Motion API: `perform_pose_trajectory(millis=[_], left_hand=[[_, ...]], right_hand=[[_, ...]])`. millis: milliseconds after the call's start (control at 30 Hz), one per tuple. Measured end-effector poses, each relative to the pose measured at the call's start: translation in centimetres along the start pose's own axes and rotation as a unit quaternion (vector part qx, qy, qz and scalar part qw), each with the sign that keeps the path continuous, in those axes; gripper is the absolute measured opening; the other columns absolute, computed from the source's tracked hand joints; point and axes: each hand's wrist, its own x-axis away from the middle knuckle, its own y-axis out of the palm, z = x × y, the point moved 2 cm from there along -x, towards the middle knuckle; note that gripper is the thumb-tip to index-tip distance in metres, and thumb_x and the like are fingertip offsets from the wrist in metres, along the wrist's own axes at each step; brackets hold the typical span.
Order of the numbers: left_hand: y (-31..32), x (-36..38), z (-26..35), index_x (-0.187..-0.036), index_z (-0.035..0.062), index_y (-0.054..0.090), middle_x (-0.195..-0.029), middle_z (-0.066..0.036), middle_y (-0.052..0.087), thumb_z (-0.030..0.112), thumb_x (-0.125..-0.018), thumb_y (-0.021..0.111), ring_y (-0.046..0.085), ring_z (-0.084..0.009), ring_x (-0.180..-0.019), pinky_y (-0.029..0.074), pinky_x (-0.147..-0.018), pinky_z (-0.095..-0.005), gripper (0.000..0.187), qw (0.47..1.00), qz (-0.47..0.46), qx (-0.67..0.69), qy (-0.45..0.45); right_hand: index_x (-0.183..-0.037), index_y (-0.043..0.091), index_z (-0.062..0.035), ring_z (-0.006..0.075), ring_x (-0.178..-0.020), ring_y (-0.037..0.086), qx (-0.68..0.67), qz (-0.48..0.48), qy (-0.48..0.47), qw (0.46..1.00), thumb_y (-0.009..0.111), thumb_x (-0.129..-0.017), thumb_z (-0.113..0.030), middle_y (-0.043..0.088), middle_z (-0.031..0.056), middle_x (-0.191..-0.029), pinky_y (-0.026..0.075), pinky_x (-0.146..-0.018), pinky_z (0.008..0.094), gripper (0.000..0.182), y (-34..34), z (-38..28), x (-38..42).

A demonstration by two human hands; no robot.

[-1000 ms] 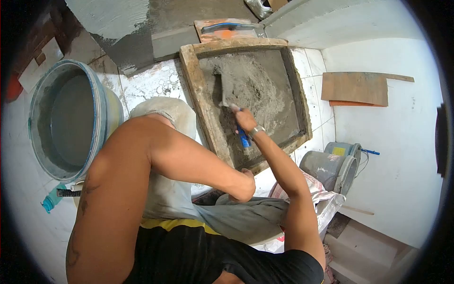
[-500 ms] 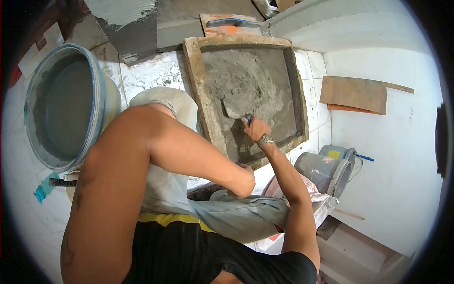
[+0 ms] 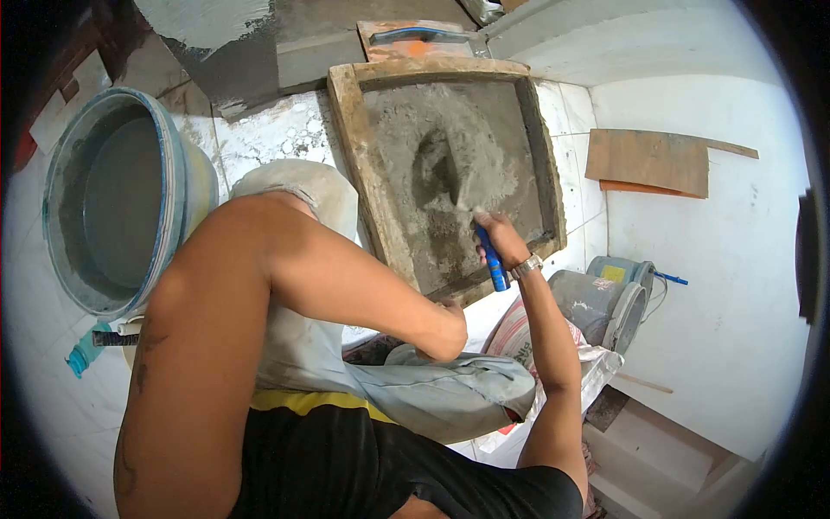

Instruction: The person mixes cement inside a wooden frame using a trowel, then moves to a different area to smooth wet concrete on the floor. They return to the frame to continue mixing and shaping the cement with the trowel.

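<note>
My right hand (image 3: 503, 240), with a metal watch on its wrist, is closed around the blue handle (image 3: 493, 259) of a trowel. The trowel's blade (image 3: 464, 195) points away from me, its outline hard to make out against wet grey mortar (image 3: 497, 160). The mortar lies in a shallow wooden box (image 3: 350, 130), with a dark hollow left of the blade. My left hand (image 3: 445, 331) is at the box's near edge, close to my knee. Its fingers are mostly hidden.
A large round tub (image 3: 108, 203) of grey liquid stands at the left, with a teal bottle (image 3: 85, 350) below it. A float (image 3: 419, 36) lies beyond the box. Buckets (image 3: 592, 303) and a sack (image 3: 519, 333) are at the right, near boards (image 3: 648, 163) against the wall.
My right hand has moved right and slightly toward me with the trowel, whose blue handle now shows fully. A deeper hollow has appeared in the mortar. My left hand has stayed in place.
</note>
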Motion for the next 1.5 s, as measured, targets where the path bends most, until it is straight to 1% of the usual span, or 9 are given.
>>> perform_pose_trajectory(millis=[167,333,467,533,633,967,1300,1433,1500], left_hand=[[0.0,-0.8,0.0,-0.112,0.0150,0.070,-0.116,-0.007,0.067,0.032,-0.079,0.072,0.060,-0.0325,-0.108,0.043,-0.090,-0.0595,0.037,1.000,-0.025,0.008,-0.012],[0.0,-0.5,-0.6,-0.115,0.0171,0.069,-0.119,-0.006,0.065,0.033,-0.079,0.072,0.059,-0.0312,-0.109,0.043,-0.090,-0.0577,0.039,0.999,-0.028,0.025,-0.020],[0.2,-1.0,-1.1,-0.117,0.0178,0.068,-0.122,-0.006,0.063,0.033,-0.079,0.072,0.059,-0.0317,-0.111,0.044,-0.090,-0.0569,0.040,0.999,-0.029,0.010,-0.028],[-0.1,-0.4,-1.5,-0.117,0.0177,0.068,-0.123,-0.007,0.063,0.032,-0.080,0.072,0.059,-0.0319,-0.111,0.044,-0.090,-0.0570,0.040,0.999,-0.019,0.016,-0.041],[-0.6,0.5,-1.2,-0.117,0.0165,0.068,-0.123,-0.008,0.063,0.031,-0.079,0.072,0.059,-0.0327,-0.111,0.044,-0.090,-0.0574,0.040,1.000,-0.001,0.024,-0.019],[-0.4,-1.7,-0.5,-0.115,0.0154,0.068,-0.123,-0.009,0.063,0.033,-0.079,0.073,0.058,-0.0336,-0.112,0.044,-0.090,-0.0572,0.041,0.999,-0.046,0.020,-0.014],[-0.4,0.9,-1.5,-0.113,0.0119,0.069,-0.121,-0.011,0.064,0.029,-0.080,0.071,0.060,-0.0334,-0.109,0.044,-0.091,-0.0573,0.037,1.000,0.004,0.012,-0.020],[-0.9,1.8,-0.6,-0.111,0.0101,0.070,-0.117,-0.012,0.066,0.026,-0.079,0.071,0.061,-0.0327,-0.107,0.045,-0.090,-0.0573,0.035,0.999,0.030,0.020,-0.008],[-0.6,0.7,-0.1,-0.113,0.0175,0.069,-0.114,-0.007,0.067,0.032,-0.077,0.073,0.060,-0.0319,-0.107,0.044,-0.091,-0.0558,0.039,0.999,0.045,0.000,-0.009]], right_hand=[[-0.093,0.057,0.0001,0.0154,-0.046,0.055,0.244,-0.073,0.005,0.967,0.055,-0.093,-0.042,0.058,0.0077,-0.065,0.044,-0.042,0.0307,0.042,4.0,0.0,-3.7],[-0.088,0.062,0.0028,0.0260,-0.053,0.062,0.463,0.196,-0.237,0.831,0.052,-0.092,-0.044,0.064,0.0202,-0.074,0.051,-0.059,0.0408,0.048,8.0,0.6,-12.5],[-0.088,0.060,0.0017,0.0241,-0.052,0.061,0.418,0.223,-0.245,0.846,0.049,-0.094,-0.043,0.062,0.0174,-0.069,0.050,-0.052,0.0412,0.046,9.0,-1.8,-12.5],[-0.087,0.057,-0.0015,0.0210,-0.049,0.058,0.100,0.089,-0.037,0.990,0.048,-0.095,-0.041,0.058,0.0121,-0.065,0.047,-0.042,0.0387,0.041,8.2,-1.8,-10.8],[-0.087,0.055,-0.0051,0.0155,-0.044,0.052,-0.149,0.059,-0.011,0.987,0.049,-0.096,-0.040,0.054,0.0047,-0.060,0.043,-0.036,0.0334,0.036,7.3,-2.0,-6.4],[-0.085,0.054,-0.0065,0.0104,-0.043,0.047,0.006,-0.170,0.060,0.984,0.050,-0.097,-0.040,0.051,0.0001,-0.061,0.041,-0.036,0.0259,0.036,9.0,-7.6,-11.2],[-0.086,0.051,-0.0048,0.0138,-0.044,0.048,-0.084,0.031,0.002,0.996,0.051,-0.096,-0.040,0.049,0.0022,-0.062,0.045,-0.038,0.0324,0.036,7.6,-2.2,-9.3],[-0.083,0.051,-0.0055,0.0137,-0.044,0.048,-0.153,-0.037,0.050,0.986,0.051,-0.096,-0.041,0.048,0.0011,-0.059,0.045,-0.038,0.0315,0.038,3.8,-0.2,-4.8],[-0.080,0.052,-0.0040,0.0133,-0.046,0.051,-0.005,-0.042,0.018,0.999,0.052,-0.095,-0.044,0.051,0.0027,-0.058,0.044,-0.040,0.0313,0.042,1.5,1.5,-3.4]])
